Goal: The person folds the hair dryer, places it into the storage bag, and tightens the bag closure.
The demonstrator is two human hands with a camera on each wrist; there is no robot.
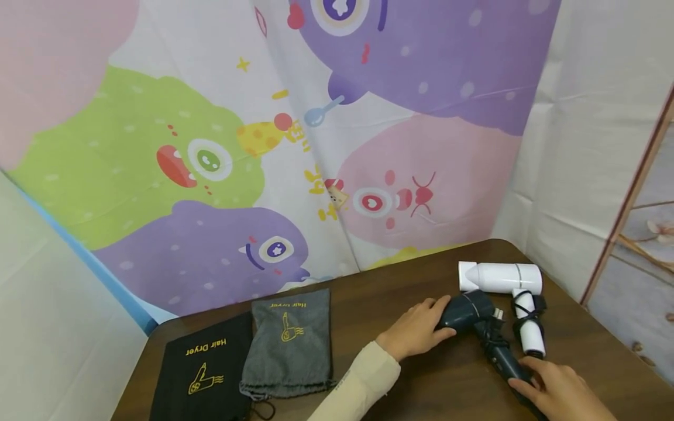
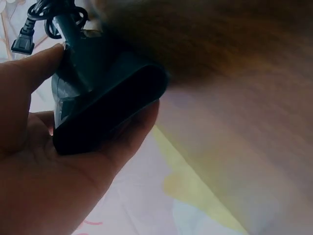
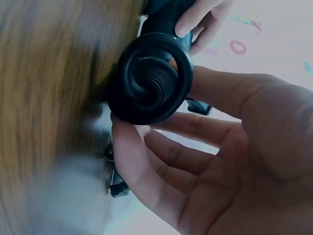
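A dark hair dryer [image 1: 466, 311] with its cord wound about the handle lies between both hands, over the right part of the table. My left hand [image 1: 416, 328] grips its nozzle end, thumb on one side and fingers on the other; the left wrist view looks into the flat dark nozzle [image 2: 112, 110]. My right hand [image 1: 560, 387] pinches the lower handle [image 1: 508, 365] between thumb and fingers. In the right wrist view the handle's end with its hanging loop [image 3: 154, 78] faces the camera. The plug [image 2: 23, 43] sticks out beside the wound cord.
Just behind the dark dryer lies a white hair dryer [image 1: 497, 278], its cord wrapped round its handle. To the left, a black drawstring bag [image 1: 205, 368] and a grey one [image 1: 292, 351], both printed "Hair Dryer", lie flat on the brown table [image 1: 379, 286]. A patterned cloth [image 1: 221, 175] hangs behind.
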